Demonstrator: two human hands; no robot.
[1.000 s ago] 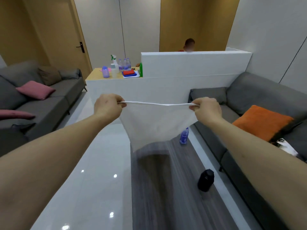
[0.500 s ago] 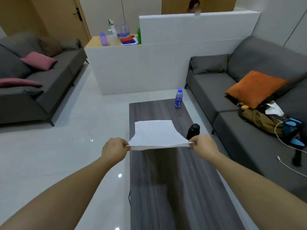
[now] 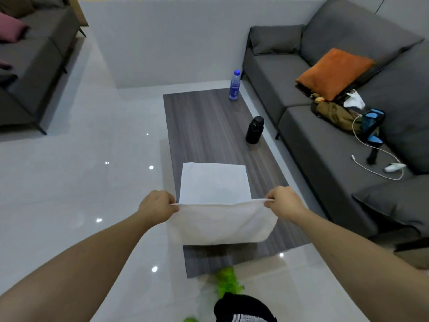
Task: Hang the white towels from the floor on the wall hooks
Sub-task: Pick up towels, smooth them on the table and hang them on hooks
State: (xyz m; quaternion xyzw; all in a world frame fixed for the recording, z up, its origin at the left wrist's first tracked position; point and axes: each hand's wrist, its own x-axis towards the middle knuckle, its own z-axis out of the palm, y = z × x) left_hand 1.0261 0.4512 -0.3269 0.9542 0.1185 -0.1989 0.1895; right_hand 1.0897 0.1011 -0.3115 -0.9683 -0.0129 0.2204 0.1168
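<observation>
1. Left hand pinching white towel at its 9 o'clock corner.
2. Right hand pinching the 3 o'clock corner.
3. Towel folding over the wooden tabletop, black bottle toward 1 o'clock.

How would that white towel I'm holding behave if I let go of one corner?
The white towel looks floppy: it sags between the left hand and right hand, and its far part lies flat on the table. It would probably droop and swing. It seems light, held by pinches.
</observation>
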